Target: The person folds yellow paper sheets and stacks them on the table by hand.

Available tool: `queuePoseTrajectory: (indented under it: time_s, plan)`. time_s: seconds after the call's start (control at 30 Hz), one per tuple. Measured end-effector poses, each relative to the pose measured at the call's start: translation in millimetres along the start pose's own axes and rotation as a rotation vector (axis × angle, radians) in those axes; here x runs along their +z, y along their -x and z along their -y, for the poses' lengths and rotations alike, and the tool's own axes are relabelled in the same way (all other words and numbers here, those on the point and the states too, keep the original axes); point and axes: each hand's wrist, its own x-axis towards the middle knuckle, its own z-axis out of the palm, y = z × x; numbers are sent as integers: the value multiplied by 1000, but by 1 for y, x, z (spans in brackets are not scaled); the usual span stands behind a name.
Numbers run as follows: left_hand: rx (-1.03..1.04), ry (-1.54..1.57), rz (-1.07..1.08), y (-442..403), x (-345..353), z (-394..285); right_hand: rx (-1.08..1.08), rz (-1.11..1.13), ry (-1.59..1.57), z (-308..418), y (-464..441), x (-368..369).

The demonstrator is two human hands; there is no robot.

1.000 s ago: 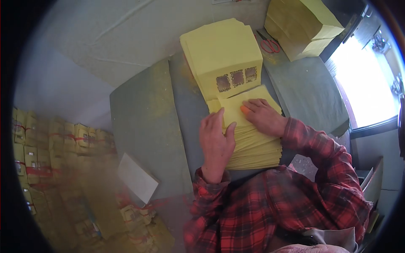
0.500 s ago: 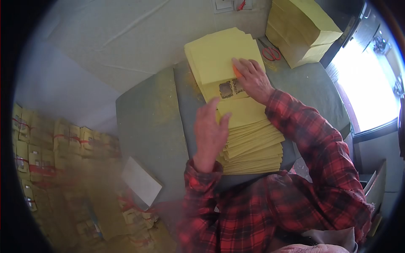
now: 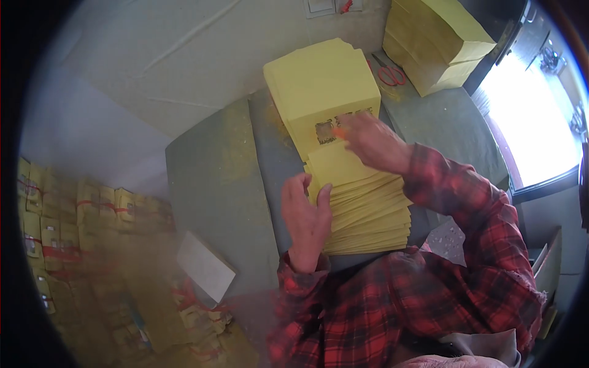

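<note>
A stack of yellow folded papers, like envelopes (image 3: 322,80), lies on the table, with dark ornate printed patches (image 3: 325,132) across its lower part. Closer to my body, more yellow papers (image 3: 368,218) overlap in a fanned pile. My right hand (image 3: 377,144) is over the printed strip, its fingers bent and blurred by motion. Something orange (image 3: 339,132) shows at its fingertips; whether it is held or worn cannot be made out. Beside the left edge of the fanned pile, my left hand (image 3: 307,221) is open, thumb apart from the fingers, with nothing visible in it.
Red-handled scissors (image 3: 391,75) lie right of the stack, near a large yellow paper block (image 3: 432,46). A white board (image 3: 205,267) juts out at the table's left edge (image 3: 215,178). Bundles tied with red bands (image 3: 58,248) fill the lower left. A bright window (image 3: 534,116) is at right.
My right hand has moved down from the upper stack to the printed strip, and its fingers have curled. My left hand has dropped lower along the pile's left side.
</note>
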Motion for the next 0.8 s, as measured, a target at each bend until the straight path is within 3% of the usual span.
queuePoseTrajectory:
  time_s: [0.07,0.13,0.3,0.63,0.8]
  plan:
    - [-5,16,-8,-22,3,-1,-6,-147,45,-11,-33,8]
    - [-169,232,12,-52,6,7,65,-463,218,-25,-58,13]
    - [-282,337,57,-107,16,44,243,-534,230,-50,-79,12]
    - [-405,454,89,-135,10,50,46,-549,216,-49,-42,7]
    - [-436,391,14,-145,9,39,63,-557,112,-15,15,-15]
